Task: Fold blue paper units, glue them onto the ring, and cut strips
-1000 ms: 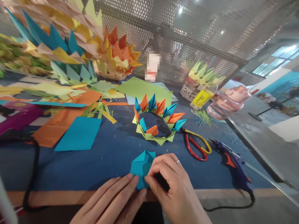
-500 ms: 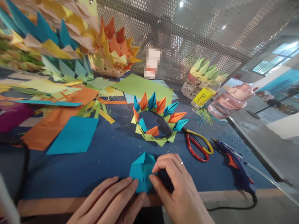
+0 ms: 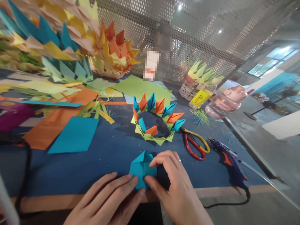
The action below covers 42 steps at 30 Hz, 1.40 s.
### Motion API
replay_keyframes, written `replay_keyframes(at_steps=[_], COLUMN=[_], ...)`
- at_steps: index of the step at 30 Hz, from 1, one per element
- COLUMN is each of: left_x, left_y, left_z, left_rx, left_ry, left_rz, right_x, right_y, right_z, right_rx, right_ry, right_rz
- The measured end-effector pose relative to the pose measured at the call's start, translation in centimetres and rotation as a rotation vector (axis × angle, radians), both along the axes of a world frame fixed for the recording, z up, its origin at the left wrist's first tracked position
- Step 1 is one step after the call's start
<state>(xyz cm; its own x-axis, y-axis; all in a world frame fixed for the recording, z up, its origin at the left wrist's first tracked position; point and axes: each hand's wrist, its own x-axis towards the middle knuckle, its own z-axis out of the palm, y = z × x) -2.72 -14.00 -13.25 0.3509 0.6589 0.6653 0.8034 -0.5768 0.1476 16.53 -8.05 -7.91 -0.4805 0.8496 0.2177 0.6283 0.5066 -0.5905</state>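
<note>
A small teal folded paper [image 3: 142, 167] lies on the blue mat near the table's front edge. My left hand [image 3: 107, 200] lies flat with its fingers stretched out, the fingertips pressing the paper's lower left edge. My right hand [image 3: 174, 184] is curled, thumb and forefinger pinching the paper's right side; a ring shows on one finger. Just beyond the paper sits a paper ring [image 3: 157, 123] made of orange, teal and yellow-green pointed pieces.
Red-and-yellow scissors [image 3: 195, 145] and a blue glue gun [image 3: 231, 164] with a black cord lie to the right. A teal sheet [image 3: 73, 134], orange sheets and paper strips cover the left. Tall spiky paper models stand at back left, a perforated metal screen behind.
My right hand's fingers have shifted a little along the teal paper's right edge, keeping their pinch. The left hand stays pressed on the paper. The view has drifted slightly.
</note>
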Motion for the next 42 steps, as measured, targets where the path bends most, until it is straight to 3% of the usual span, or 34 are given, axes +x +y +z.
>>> replay_keyframes(at_steps=[9, 13, 20, 25, 30, 33, 37, 42], left_x=[-0.3, -0.1, -0.6, -1.4, -2.1, -2.0, -1.7, -1.1], left_y=[-0.2, 0.1, 0.6, 1.1, 2.0, 2.7, 3.4, 3.8], left_z=[0.1, 1.2, 2.8, 3.2, 3.6, 3.7, 3.9, 4.8], left_rx=[-0.043, 0.016, -0.086, -0.149, -0.198, -0.227, -0.247, -0.295], left_ry=[0.008, -0.079, -0.113, -0.151, -0.189, -0.139, -0.027, 0.031], left_rz=[-0.04, -0.047, -0.048, 0.024, 0.082, 0.018, -0.099, -0.148], right_x=[0.2, 0.4, -1.0, -1.4, -0.8, -0.5, -0.6, -0.8], right_y=[0.0, -0.7, -2.9, -3.2, -3.4, -3.5, -3.5, -3.3], right_z=[-0.3, -0.4, -0.9, -1.1, -1.0, -0.8, -0.5, -0.1], right_rx=[0.046, 0.174, 0.409, 0.39, 0.493, 0.537, 0.464, 0.455], right_ry=[0.027, 0.101, 0.082, 0.119, 0.046, -0.031, -0.041, -0.112], right_rz=[-0.027, -0.052, 0.069, 0.076, 0.046, 0.082, 0.087, 0.112])
